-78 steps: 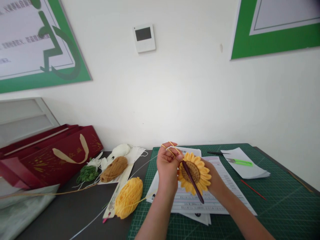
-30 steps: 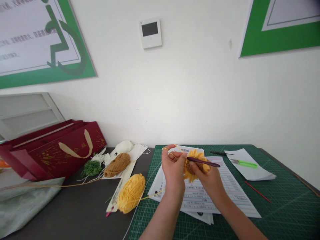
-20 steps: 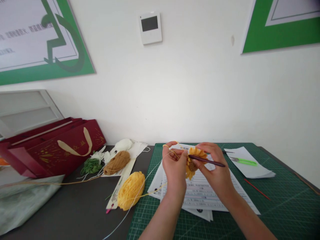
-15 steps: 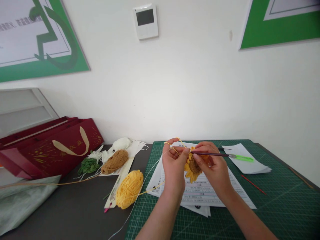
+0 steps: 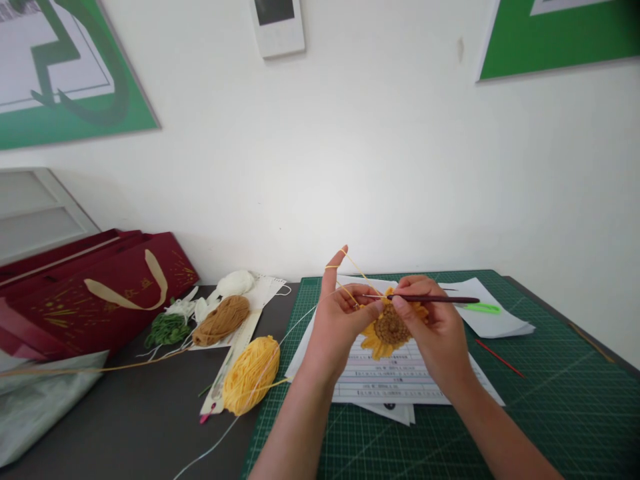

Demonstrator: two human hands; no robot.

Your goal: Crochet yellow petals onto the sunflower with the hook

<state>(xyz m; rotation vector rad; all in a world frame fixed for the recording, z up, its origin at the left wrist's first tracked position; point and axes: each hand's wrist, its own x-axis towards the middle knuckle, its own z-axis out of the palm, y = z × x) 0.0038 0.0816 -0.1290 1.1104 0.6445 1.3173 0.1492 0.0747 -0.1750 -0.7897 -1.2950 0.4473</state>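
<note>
Left hand: the left hand [image 5: 340,323] is closed in a pinch on the edge of the yellow-petalled crocheted flower with a brown centre [image 5: 391,325], its index finger raised with yellow yarn looped round it.
Right hand: the right hand [image 5: 437,330] grips the slim crochet hook with a dark reddish-brown handle [image 5: 450,299], thumb on the handle; the metal shaft points toward the left hand's fingers.
Flower: held up between both hands, above the printed sheets; fingers cover parts of its petals.
Sheets: white paper with lined rows of print [image 5: 395,385], on the green gridded cutting mat [image 5: 380,450]; print too small to read, partly covered by the hands.
Right of the hands: bright green-handled snips [image 5: 484,308] on blank-looking white paper [image 5: 500,325], partly hidden behind hook and hand; a thin red stick [image 5: 500,358] lies nearer.
Left of the mat: a yellow yarn ball [image 5: 251,377], crossed by a thin pale cord [image 5: 215,447]; beyond it, brown [image 5: 221,321], green [image 5: 169,331] and white yarn [image 5: 235,283], on the dark bench [image 5: 150,420].
Bag: dark red paper bag [image 5: 115,303] with cream handle, gold burst pattern and small gold Chinese characters, not clear enough to read.
Wall: green-bordered poster [image 5: 137,110] with part of a wheelchair symbol; white panel with dark screen [image 5: 281,33].
</note>
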